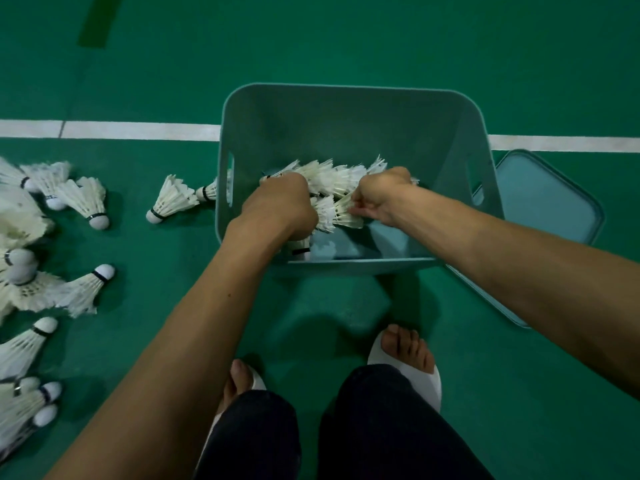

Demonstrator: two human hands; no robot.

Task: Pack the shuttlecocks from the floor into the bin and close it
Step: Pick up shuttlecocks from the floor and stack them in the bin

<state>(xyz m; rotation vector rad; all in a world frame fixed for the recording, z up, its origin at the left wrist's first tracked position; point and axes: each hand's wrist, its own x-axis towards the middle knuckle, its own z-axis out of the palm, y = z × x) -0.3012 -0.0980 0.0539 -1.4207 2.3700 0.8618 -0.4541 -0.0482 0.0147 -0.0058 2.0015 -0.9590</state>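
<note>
1. The left hand [280, 206] and the right hand [381, 199] are inside the open teal bin [346, 88].
2. The left hand grips a bunch of shuttlecocks [332, 178]; the right hand pinches feathers of that bunch.
3. Loose shuttlecocks [83, 199] lie on the green floor [346, 46], left of the bin.
4. The lid [547, 202] lies flat just right of the bin.

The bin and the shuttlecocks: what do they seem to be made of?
The bin looks like moulded plastic: smooth matte teal walls, rounded corners, cut-out handle. The shuttlecocks look feathered: separate white ribbed vanes on rounded white bases, perhaps covered cork; I cannot be sure.
</note>
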